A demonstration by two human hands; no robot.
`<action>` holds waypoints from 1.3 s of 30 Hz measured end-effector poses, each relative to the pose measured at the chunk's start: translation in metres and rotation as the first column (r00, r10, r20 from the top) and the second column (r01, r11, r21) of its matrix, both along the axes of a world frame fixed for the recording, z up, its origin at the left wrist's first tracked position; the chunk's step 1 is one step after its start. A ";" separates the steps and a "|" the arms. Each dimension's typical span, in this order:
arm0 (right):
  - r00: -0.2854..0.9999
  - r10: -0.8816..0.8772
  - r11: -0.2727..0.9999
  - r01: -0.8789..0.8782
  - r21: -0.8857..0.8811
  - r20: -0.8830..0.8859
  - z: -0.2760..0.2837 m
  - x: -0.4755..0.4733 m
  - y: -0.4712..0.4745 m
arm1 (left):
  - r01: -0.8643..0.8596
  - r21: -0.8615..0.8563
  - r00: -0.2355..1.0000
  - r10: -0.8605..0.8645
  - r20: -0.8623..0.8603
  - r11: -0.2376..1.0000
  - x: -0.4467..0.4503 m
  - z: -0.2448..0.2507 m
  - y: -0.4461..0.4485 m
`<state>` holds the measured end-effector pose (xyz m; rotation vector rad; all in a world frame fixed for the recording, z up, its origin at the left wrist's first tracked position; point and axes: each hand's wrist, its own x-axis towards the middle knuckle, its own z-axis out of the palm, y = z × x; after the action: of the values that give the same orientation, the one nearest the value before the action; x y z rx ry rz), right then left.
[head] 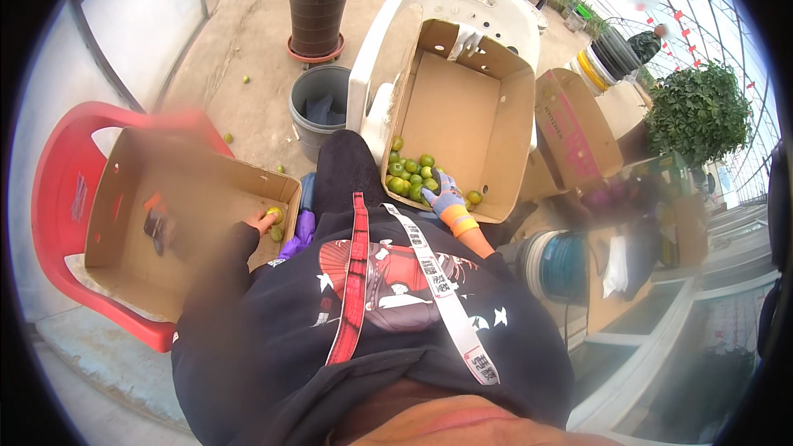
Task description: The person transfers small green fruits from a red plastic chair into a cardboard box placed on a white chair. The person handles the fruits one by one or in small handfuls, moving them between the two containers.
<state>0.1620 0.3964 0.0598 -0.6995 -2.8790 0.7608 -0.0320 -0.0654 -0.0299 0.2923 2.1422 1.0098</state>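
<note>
My bare left hand (260, 222) is closed around a yellow-green citrus fruit (274, 215) inside the cardboard box (204, 248) on my left. Another green fruit (277, 234) lies beside it in that box. My right hand (445, 195) wears a grey-purple glove with an orange and yellow cuff. It reaches into a second cardboard box (455, 99), touching a heap of green citrus fruit (406, 176) at the near end. Whether its fingers grip a fruit cannot be told. A few yellower fruits (474, 197) rest right of the glove.
The left box sits on a red plastic chair (59, 136), the other on a white plastic chair (396, 6). Between them stands a grey bucket (299, 96). Behind are a potted plant (317, 12) and loose fruit (246, 79) on the floor. A person (645, 43) is far right.
</note>
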 end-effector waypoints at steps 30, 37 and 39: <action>0.990 -0.034 0.996 0.024 0.083 0.133 0.002 0.016 -0.001 | 0.072 -0.442 0.976 -0.154 -0.152 0.894 0.017 -0.050 -0.055; 0.992 -0.004 0.997 -0.006 0.080 0.124 -0.011 0.016 -0.001 | 0.168 -0.224 0.985 -0.170 0.007 0.960 0.031 -0.162 -0.066; 0.992 -0.028 0.996 0.017 0.085 0.123 -0.018 0.019 0.002 | 0.232 -0.277 0.972 -0.231 0.038 0.932 0.034 -0.141 -0.051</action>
<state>0.1809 0.3982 0.0419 -0.7945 -2.9879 0.6101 0.0020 -0.1167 -0.1706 0.3935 2.1526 0.5644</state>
